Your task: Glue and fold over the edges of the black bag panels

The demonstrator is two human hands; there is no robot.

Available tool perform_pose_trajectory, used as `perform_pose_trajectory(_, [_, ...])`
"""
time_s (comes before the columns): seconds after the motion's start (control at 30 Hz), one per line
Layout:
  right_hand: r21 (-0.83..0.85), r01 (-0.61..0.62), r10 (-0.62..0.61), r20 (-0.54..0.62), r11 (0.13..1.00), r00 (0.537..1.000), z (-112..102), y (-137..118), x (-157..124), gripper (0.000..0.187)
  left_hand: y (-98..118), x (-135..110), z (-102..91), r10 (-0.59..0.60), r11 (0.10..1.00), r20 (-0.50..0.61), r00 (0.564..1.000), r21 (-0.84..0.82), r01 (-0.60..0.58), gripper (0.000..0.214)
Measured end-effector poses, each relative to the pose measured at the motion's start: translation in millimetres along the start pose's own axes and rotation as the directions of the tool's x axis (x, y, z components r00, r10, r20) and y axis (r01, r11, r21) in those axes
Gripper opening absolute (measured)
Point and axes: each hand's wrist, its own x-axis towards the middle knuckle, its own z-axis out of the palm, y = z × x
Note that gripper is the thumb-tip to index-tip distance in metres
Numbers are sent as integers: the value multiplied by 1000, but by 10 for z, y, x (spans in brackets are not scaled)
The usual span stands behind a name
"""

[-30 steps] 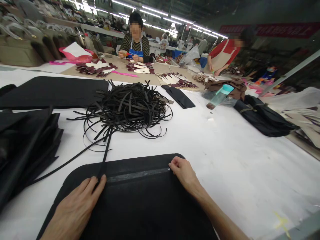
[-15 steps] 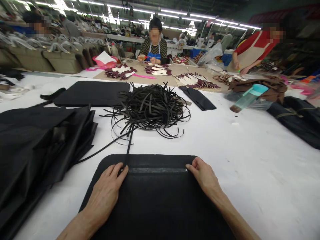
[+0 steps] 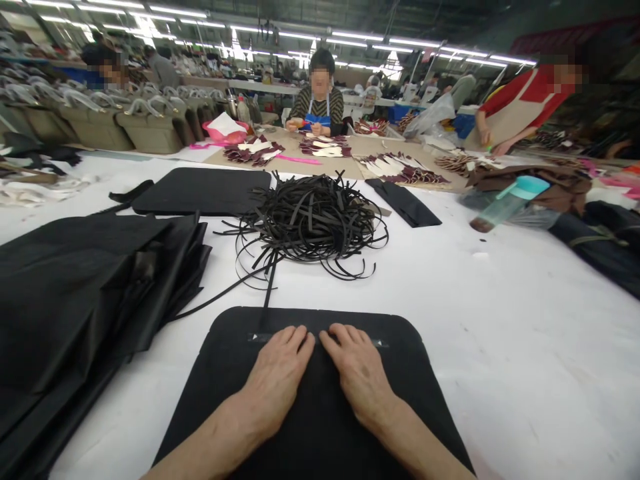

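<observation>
A black panel (image 3: 320, 420) with rounded corners lies flat in front of me on the white table. Along its far edge runs a narrow dark band (image 3: 264, 338), with a small white triangle near each end. My left hand (image 3: 277, 370) rests palm down on the panel, its fingers laid along the band just left of the middle. Close beside it, my right hand (image 3: 363, 373) presses its fingers onto the band from the right. Neither hand grips anything that I can see. Beyond the panel sits a tangled heap of black strips (image 3: 315, 220), one strip reaching the panel's edge.
Stacked black sheets (image 3: 70, 293) cover the table's left. Farther off lie another black panel (image 3: 200, 190), a folded black piece (image 3: 407, 203) and a teal-lidded bottle (image 3: 510, 203). Olive bags (image 3: 150, 130) line the back left. A co-worker (image 3: 320, 100) sits opposite; another stands at the right.
Both hands have moved inward from the ends of the band to its middle. My left thumb and fingers have come away from the strip end near the left side.
</observation>
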Motion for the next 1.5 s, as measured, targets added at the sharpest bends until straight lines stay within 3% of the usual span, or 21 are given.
perform_pose_trajectory(0.23, [-1,56,-56,-10,998,998,135,13,6,38,6,130,194,-12,999,-3,1000,30,12,51])
perform_pose_trajectory(0.4, [0,41,-41,-99,999,994,193,195,-146,47,-135,-35,191,-26,998,4,1000,52,25,52])
perform_pose_trajectory(0.57, [-33,7,-11,-127,999,992,237,457,-321,47,-401,-307,151,-120,991,-8,993,54,121,53])
perform_pose_trajectory(0.77, [-137,-70,64,-50,988,997,102,545,-366,42,-699,-495,23,-261,965,-30,965,32,262,50])
perform_pose_trajectory(0.9, [-118,-143,141,-22,983,990,-68,380,-128,28,-599,-483,-57,-322,944,-68,944,47,325,45])
perform_pose_trajectory(0.97, [-36,-143,142,-14,989,990,-112,269,60,24,-437,-433,-74,-245,969,-65,967,20,247,41])
perform_pose_trajectory(1.03, [31,-127,127,7,991,992,-104,181,253,19,-267,-366,-59,-50,997,-58,997,-55,46,39])
perform_pose_trajectory(1.1, [52,-117,115,28,992,993,-52,138,417,15,-147,-298,-8,168,975,-76,983,-138,-177,38])
perform_pose_trajectory(1.17, [59,-107,104,51,993,993,10,142,536,13,-96,-246,70,286,936,-95,953,-187,-300,36])
perform_pose_trajectory(1.3, [84,-71,64,86,994,994,47,231,651,7,-112,-219,215,330,913,-88,940,-222,-342,36])
perform_pose_trajectory(1.5, [119,12,-15,29,993,999,-136,266,594,9,-125,-242,250,290,929,-102,951,-210,-306,37])
